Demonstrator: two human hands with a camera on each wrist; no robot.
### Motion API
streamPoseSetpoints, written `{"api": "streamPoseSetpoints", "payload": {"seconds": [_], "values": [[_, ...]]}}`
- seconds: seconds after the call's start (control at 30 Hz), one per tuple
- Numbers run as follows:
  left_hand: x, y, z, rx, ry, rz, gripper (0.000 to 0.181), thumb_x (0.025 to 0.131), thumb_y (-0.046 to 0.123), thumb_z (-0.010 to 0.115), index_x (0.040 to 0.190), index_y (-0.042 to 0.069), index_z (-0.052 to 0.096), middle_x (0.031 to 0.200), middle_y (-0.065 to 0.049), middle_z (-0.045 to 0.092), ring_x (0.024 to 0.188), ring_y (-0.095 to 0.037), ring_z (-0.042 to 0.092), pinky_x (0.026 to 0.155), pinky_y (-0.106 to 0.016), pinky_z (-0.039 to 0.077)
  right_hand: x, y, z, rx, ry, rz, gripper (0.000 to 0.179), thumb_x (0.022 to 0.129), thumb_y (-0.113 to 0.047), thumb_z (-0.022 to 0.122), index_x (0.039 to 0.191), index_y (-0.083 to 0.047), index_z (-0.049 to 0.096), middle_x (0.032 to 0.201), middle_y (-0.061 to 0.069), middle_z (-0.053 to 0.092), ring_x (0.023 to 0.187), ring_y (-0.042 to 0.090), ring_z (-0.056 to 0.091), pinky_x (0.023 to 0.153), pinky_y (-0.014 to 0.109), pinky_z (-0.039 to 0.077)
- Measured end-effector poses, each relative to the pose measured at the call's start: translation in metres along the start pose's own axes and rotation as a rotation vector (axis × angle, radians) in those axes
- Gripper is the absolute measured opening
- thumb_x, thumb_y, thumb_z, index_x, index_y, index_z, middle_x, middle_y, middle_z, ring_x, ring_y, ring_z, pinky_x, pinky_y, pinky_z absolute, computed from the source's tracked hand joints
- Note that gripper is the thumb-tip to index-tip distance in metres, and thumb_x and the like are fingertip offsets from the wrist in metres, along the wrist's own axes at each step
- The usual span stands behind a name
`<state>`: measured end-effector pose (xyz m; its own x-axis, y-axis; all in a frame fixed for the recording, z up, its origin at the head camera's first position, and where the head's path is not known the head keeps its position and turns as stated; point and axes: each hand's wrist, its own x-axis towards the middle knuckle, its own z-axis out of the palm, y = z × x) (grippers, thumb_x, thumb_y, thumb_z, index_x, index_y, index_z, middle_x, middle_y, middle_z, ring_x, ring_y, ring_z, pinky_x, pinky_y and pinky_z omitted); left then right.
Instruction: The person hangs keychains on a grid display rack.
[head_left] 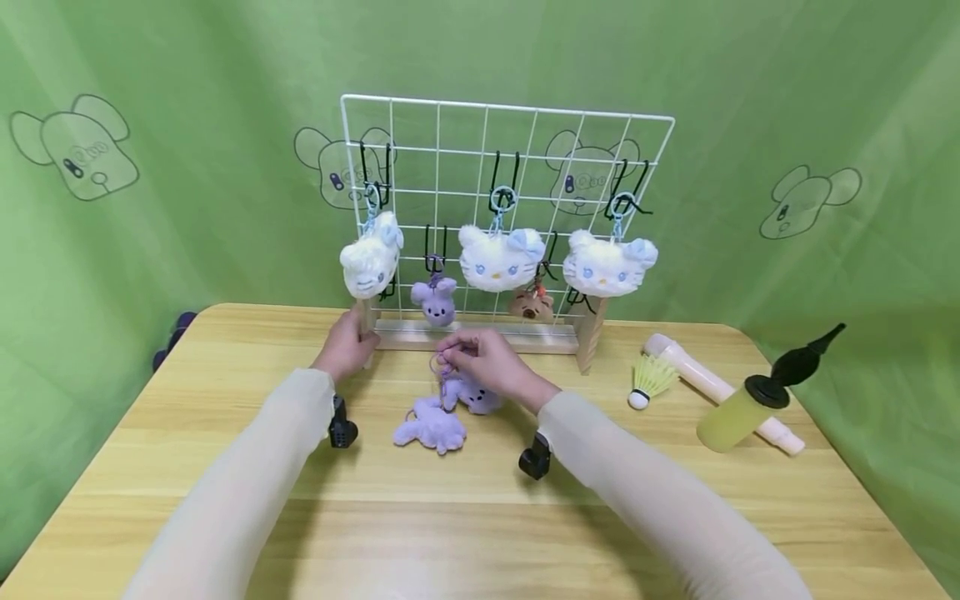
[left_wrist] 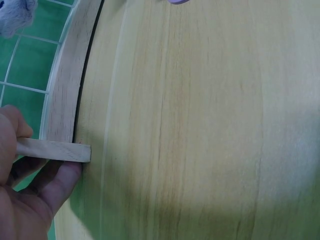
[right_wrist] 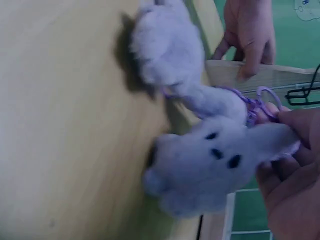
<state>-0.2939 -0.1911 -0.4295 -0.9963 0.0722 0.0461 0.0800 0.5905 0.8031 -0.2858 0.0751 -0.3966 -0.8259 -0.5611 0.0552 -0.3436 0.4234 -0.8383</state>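
Observation:
My left hand grips the wooden foot at the left end of a white wire grid rack. In front of the rack, my right hand pinches the purple ring and cord of a purple plush keychain. That plush hangs below the fingers, its dark eyes and nose showing in the right wrist view. Beside it a second purple plush keychain lies on the table, overlapping the held one's ear in the right wrist view.
Three white cat plush keychains hang on the rack's upper hooks. Lower down hang a small purple plush and a brown one. On the right are a shuttlecock, a pink tube and a yellow bottle with a black top.

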Motion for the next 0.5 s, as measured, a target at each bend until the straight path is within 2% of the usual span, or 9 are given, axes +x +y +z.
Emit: {"api": "streamPoseSetpoints", "payload": {"seconds": [0.23,0.5], "values": [[0.000,-0.001,-0.001,0.013,-0.008,0.000,0.067,0.100,-0.002,0.052,0.159,-0.009,0.024,0.154,-0.040,0.041,0.141,-0.057,0.046,0.120,-0.063,0.045,0.009,-0.014,0.001,-0.025,0.041,-0.039,0.023,0.103,-0.003,0.061,0.122,0.004,0.072,0.113,0.019,0.078,0.097,0.022,0.076,0.088,0.023,0.065],[0.000,-0.001,0.000,0.024,-0.002,0.025,0.067,0.099,-0.002,0.053,0.159,-0.010,0.024,0.152,-0.041,0.044,0.138,-0.056,0.050,0.117,-0.062,0.048,0.015,-0.033,0.009,0.069,0.150,-0.070,0.024,0.103,-0.002,0.059,0.123,0.004,0.071,0.112,0.022,0.076,0.084,0.014,0.073,0.075,0.022,0.066]]}}
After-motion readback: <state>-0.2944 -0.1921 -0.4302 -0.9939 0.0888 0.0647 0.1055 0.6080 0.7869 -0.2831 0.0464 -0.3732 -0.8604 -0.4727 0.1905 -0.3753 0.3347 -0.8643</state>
